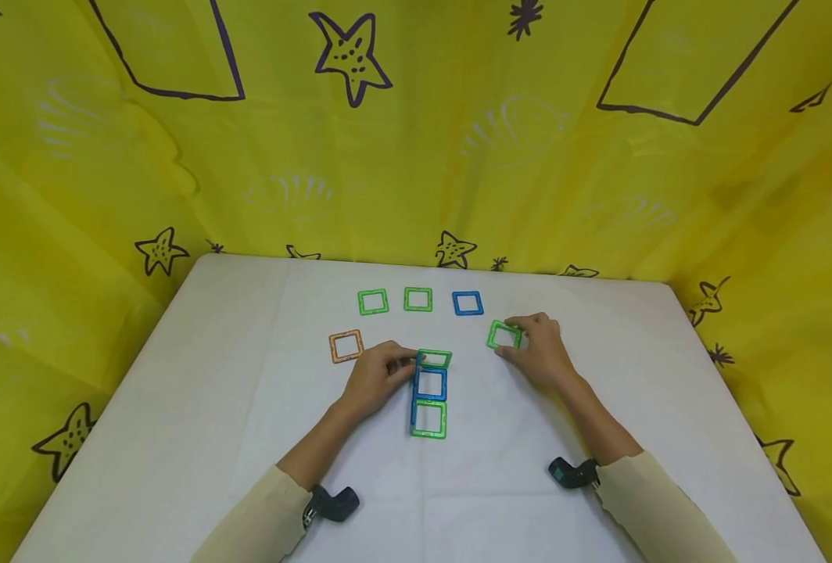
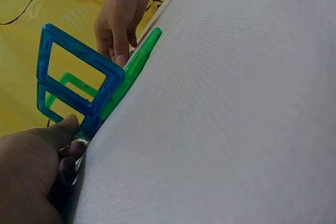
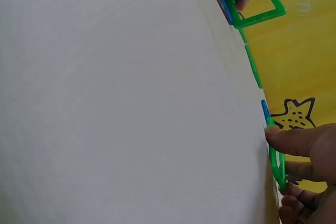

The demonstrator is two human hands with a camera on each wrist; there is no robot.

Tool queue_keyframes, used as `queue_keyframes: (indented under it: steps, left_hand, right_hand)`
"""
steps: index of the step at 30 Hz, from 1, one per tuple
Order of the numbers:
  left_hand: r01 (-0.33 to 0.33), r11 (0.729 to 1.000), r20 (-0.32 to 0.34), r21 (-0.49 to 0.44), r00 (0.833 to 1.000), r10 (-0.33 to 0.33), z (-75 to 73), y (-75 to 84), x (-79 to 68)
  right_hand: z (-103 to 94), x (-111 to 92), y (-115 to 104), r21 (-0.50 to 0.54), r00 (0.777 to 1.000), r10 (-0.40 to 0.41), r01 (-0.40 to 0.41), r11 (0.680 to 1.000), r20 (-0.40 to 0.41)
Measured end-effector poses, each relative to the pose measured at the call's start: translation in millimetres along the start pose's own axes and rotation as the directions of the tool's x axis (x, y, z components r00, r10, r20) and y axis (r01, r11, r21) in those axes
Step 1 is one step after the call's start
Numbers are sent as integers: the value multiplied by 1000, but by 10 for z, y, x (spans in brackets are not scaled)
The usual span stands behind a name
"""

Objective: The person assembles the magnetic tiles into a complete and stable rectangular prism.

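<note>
Square magnetic tiles with open centres are joined in front of me. A blue tile (image 1: pixel 444 385) and a green tile (image 1: pixel 444 420) lie flat in a column, and upright blue tiles (image 2: pixel 79 51) line their left side. Across the far end stands another green tile (image 1: pixel 435 352). My left hand (image 1: pixel 377 379) pinches the upright blue tile at the far left corner, thumb against its frame. To the right, my right hand (image 1: pixel 544 352) grips a separate green tile (image 3: pixel 272 153) by its edges, thumb on one side and fingers on the other.
Farther back on the white table (image 1: pixel 282 313) lie two green tiles (image 1: pixel 361 303) (image 1: pixel 407 299) and a blue tile (image 1: pixel 457 303) in a row. An orange tile (image 1: pixel 332 349) lies left of my left hand. A yellow curtain (image 1: pixel 402 156) hangs behind the table.
</note>
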State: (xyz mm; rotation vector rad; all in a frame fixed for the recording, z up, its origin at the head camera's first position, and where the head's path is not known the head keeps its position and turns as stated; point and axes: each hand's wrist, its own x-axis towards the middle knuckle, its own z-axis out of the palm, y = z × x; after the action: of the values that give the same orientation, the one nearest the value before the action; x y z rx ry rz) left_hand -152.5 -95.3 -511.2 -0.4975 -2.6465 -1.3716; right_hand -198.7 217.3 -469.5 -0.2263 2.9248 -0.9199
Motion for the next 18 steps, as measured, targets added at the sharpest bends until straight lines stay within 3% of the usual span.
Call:
queue_keyframes:
  steps: [10, 18]
  left_hand:
    - [-10, 1000, -2, -8, 1000, 10, -6, 9, 2]
    - [-35, 999, -17, -6, 999, 34, -6, 20, -7]
  right_hand:
    - [58, -119, -104, 92, 997, -75, 76, 993, -12]
    - [100, -236, -155, 206, 971, -231, 237, 949, -55]
